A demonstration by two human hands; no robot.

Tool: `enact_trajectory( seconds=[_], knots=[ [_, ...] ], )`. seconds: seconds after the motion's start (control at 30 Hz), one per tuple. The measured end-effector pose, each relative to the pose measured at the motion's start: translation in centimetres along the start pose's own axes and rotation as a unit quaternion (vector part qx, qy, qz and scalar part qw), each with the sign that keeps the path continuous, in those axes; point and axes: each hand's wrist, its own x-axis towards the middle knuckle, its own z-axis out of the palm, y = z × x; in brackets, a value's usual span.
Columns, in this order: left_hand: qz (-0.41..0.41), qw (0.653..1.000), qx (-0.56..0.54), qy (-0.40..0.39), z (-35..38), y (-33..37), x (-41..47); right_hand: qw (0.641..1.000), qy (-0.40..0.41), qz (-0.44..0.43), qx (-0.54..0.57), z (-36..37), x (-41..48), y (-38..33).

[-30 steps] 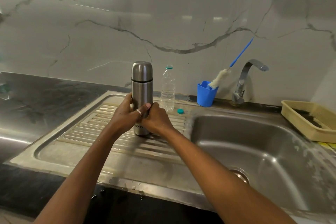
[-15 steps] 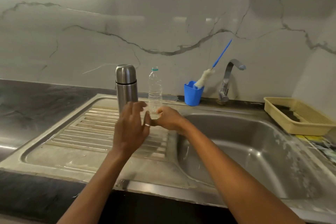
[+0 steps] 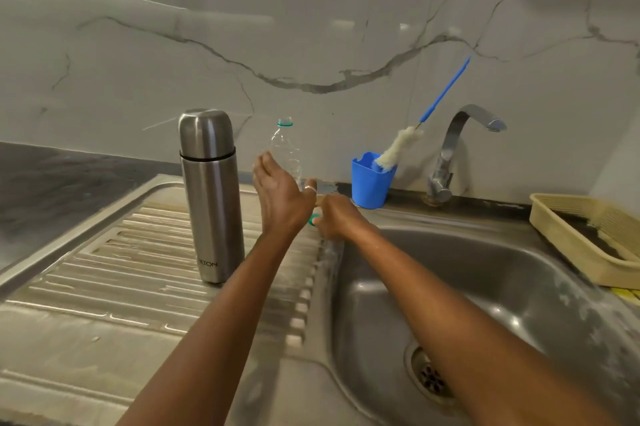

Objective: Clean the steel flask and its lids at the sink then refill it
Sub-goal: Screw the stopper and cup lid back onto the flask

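Note:
The steel flask stands upright on the ribbed drainboard with its cup lid on, and neither hand touches it. To its right stands a clear plastic bottle with no cap. My left hand is in front of the bottle's lower part with straight fingers; I cannot tell whether it touches the bottle. My right hand curls its fingers around the small teal bottle cap on the sink rim just right of my left hand.
A blue cup with a blue-handled bottle brush stands by the wall. The tap is behind the steel basin, not running. A yellow plastic tray sits at the right. Dark counter lies to the left.
Both hands let go of the flask and moved right. My left hand rose to the plastic bottle, and my right hand came down on the teal cap.

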Motion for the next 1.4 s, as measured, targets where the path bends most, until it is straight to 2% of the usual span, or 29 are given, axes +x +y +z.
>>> enact_trajectory(
  seconds=[0.17, 0.4, 0.47, 0.57, 0.67, 0.73, 0.8, 0.93, 1.17, 1.27, 1.4],
  knots=[
    [-0.057, 0.997, -0.043, -0.037, 1.4, -0.9, 3.2, 0.998, -0.043, -0.025, -0.035, 0.3, 2.0, 0.7],
    [-0.060, 0.994, -0.092, -0.023, 2.2, -2.5, 4.2, 0.997, -0.029, -0.044, -0.056, 0.2, 2.9, 0.7],
    [-0.049, 0.995, -0.083, -0.016, 2.3, -2.7, 4.3, 0.998, 0.015, -0.035, -0.047, -1.4, 3.2, 0.3],
    [-0.031, 0.997, -0.065, -0.017, 2.1, -3.0, 4.3, 0.992, 0.121, -0.036, 0.011, -6.1, 4.0, -1.2],
    [-0.026, 0.997, -0.070, -0.028, 2.0, -3.0, 4.1, 0.975, 0.186, -0.090, 0.080, -11.3, 4.0, -4.1],
    [-0.031, 0.996, -0.074, -0.034, 2.0, -3.0, 4.1, 0.972, 0.169, -0.130, 0.102, -13.4, 4.0, -6.1],
    [-0.035, 0.996, -0.070, -0.039, 2.1, -3.0, 4.2, 0.977, 0.138, -0.154, 0.055, -14.3, 4.4, -7.6],
    [-0.034, 0.996, -0.056, -0.052, 2.0, -3.2, 4.3, 0.984, 0.071, -0.166, 0.010, -14.4, 4.9, -8.7],
    [-0.039, 0.994, -0.074, -0.067, 2.0, -3.5, 4.5, 0.985, 0.031, -0.165, -0.050, -15.0, 5.6, -9.6],
    [-0.040, 0.994, -0.077, -0.068, 2.0, -3.5, 4.6, 0.982, 0.047, -0.154, -0.101, -15.1, 5.8, -9.9],
    [-0.039, 0.994, -0.074, -0.073, 2.0, -3.6, 4.6, 0.977, 0.109, -0.127, -0.129, -13.7, 6.2, -9.7]
  ],
)
